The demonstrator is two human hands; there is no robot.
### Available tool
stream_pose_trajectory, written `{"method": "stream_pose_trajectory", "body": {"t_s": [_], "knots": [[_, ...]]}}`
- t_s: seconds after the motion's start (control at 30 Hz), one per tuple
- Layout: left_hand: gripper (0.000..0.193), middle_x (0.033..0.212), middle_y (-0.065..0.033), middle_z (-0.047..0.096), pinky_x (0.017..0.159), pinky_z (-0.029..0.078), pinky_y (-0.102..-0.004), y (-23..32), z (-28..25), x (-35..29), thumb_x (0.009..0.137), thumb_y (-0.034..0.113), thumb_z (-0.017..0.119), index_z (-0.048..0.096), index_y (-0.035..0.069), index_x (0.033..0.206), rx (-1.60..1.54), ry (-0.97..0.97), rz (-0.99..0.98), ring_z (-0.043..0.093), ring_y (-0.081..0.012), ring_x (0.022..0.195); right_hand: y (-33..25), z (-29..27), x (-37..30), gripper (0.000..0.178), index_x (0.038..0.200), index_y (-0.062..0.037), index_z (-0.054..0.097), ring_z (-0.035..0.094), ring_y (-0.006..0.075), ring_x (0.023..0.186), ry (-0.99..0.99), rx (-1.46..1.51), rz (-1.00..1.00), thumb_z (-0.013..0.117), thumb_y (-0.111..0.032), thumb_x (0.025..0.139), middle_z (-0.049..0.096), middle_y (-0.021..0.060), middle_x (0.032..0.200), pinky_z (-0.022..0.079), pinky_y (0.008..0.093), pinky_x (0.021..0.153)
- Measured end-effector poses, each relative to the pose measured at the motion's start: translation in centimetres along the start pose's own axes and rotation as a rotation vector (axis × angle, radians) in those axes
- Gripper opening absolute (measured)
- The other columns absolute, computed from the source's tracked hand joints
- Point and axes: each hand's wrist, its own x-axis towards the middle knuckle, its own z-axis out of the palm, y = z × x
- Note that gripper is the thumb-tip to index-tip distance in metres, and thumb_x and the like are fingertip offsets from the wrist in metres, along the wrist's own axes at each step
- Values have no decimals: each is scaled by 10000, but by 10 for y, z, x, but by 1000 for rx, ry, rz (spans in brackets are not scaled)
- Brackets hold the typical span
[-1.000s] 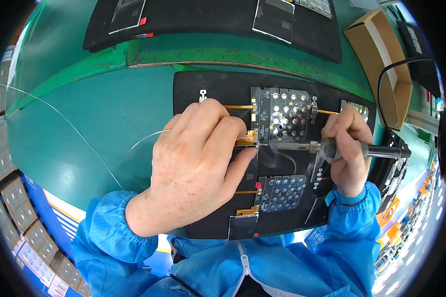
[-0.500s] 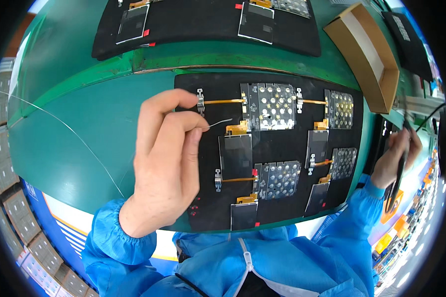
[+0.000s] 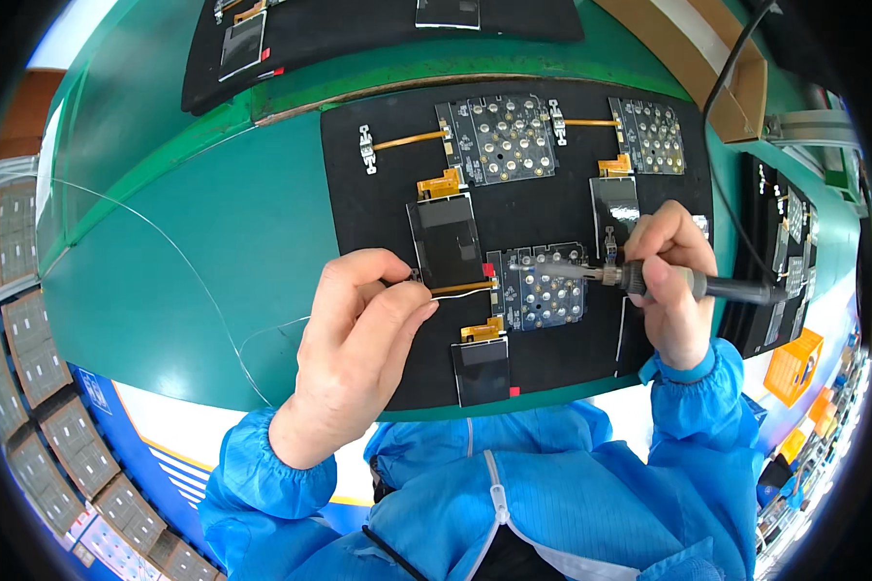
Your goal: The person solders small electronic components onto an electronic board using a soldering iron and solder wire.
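My left hand (image 3: 358, 334) pinches a thin solder wire (image 3: 213, 300) and holds its end at the orange flex strip beside a small dark display panel (image 3: 446, 237). My right hand (image 3: 673, 281) grips a soldering iron (image 3: 649, 281) whose metal tip points left over a blue circuit board (image 3: 547, 290). Both hands rest over a black fixture tray (image 3: 378, 194) that carries several circuit boards and display panels joined by orange flex cables.
The tray lies on a green bench (image 3: 184, 223). Another black tray (image 3: 358, 39) with panels sits behind it. A cardboard box (image 3: 717, 58) stands at the back right. Stacked component trays (image 3: 39, 387) line the left edge. More black trays (image 3: 780, 261) lie to the right.
My right hand came back from the far right with the iron to the lower board. My left hand moved down with the wire to the lower flex strip.
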Motion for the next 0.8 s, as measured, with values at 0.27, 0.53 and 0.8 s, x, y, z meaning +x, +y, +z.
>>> {"method": "stream_pose_trajectory", "body": {"t_s": [0.27,0.53,0.8], "knots": [[178,870,-98,528,597,462,-279,3,12,-3,654,-91,696,602,-4,778,19,15,-31,556,-202,736,9,2,4,180,749,-64,452,358,25,553,-58,48,57,556,-189,825,450,-12,667,273,181,487],[172,855,-103,522,582,451,-276,-1,16,0,652,-96,693,598,-14,769,46,2,19,546,-207,716,3,5,5,168,750,-58,462,396,30,576,-57,-35,97,572,-168,815,465,-8,670,308,193,511],[172,857,-111,519,575,450,-283,1,22,6,652,-109,684,599,-21,774,11,-17,27,547,-210,714,7,4,7,167,751,-56,465,392,32,568,-51,-41,84,576,-167,810,468,-7,667,302,192,510]]}}
